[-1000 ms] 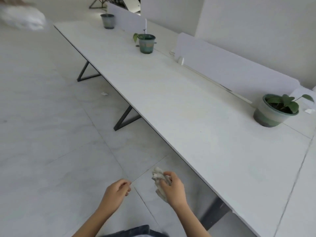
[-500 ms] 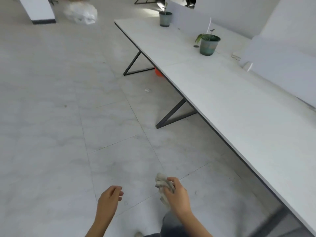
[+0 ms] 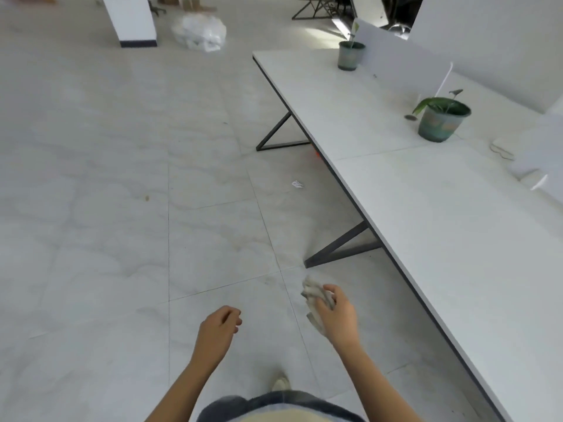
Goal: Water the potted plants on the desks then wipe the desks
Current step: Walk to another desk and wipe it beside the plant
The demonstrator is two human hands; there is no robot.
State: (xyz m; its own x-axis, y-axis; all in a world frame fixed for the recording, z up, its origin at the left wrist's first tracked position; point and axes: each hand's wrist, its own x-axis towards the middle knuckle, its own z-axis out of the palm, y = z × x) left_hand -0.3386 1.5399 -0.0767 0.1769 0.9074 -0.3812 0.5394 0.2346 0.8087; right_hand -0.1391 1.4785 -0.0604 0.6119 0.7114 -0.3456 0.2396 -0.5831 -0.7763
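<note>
You've swung left, away from the table (image 3: 441, 223); beside it your right hand (image 3: 336, 315) fingers (image 3: 330, 289) clutch the rag (image 3: 312, 292), left hand (image 3: 217, 330) loosely curled, empty.

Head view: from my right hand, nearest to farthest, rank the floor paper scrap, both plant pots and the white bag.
1. Paper scrap, on the floor ahead.
2. Leafy pot, mid-desk, right.
3. End pot, desk's far corner.
4. White bag, far floor, left.

Surroundings: pale marble-look tiled floor (image 3: 122, 178), thin dark grout lines.
Crumpled paper scrap (image 3: 298, 184) lies on the tiles mid-frame. Bulging white plastic bag (image 3: 199, 32) sits at the far end, near a white pillar (image 3: 131, 19) with a dark base strip. White divider panel (image 3: 405, 60) stands upright, far right.
</note>
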